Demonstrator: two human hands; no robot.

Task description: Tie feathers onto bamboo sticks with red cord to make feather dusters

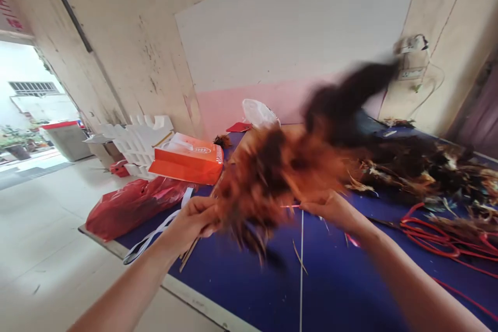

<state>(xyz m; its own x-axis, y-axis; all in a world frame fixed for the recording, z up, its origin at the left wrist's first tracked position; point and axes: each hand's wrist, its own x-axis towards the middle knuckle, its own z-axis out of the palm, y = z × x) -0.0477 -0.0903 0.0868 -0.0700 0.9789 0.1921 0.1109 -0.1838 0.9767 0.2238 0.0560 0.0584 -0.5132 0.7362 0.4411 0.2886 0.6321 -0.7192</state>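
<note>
My left hand [192, 220] is closed around the lower end of a bundle of rust-orange and dark feathers [280, 171], which is blurred by motion and rises to a dark tip at the upper right. Thin sticks poke out below this fist. My right hand [332, 207] pinches the same bundle on its right side, close to a thin red thread. Both hands hover above a blue table [330, 285] with a white centre line.
A heap of loose dark and brown feathers [424, 166] covers the table's right side, with red cord [443, 233] beside it. An orange paper bag [190, 158], a red plastic bag [132, 205], a white strap [155, 233] and white foam pieces [136, 142] sit at the left.
</note>
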